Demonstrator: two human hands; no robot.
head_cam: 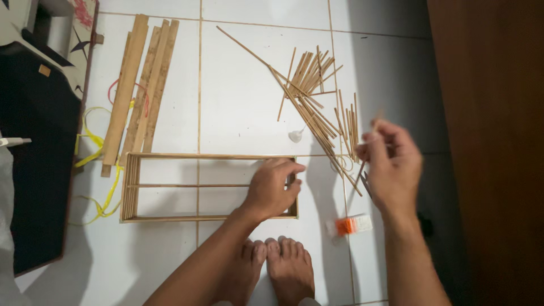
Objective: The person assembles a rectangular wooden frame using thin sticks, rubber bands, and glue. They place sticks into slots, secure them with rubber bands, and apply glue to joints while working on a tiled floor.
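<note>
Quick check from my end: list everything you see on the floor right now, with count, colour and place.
bamboo frame: one, tan, rectangular, floor centre
bamboo slats: several, tan, upper left of frame
thin sticks: loose pile, tan, upper right of frame
yellow strap: one, yellow, left of frame
red band: one, red, under the slats
small tube: one, white and orange, right of frame
white blob: one, above frame's right end
tiled floor: white
feet: two, bare, bottom centre
left hand: resting on frame's right end
right hand: pinching one thin stick, near pile
</note>
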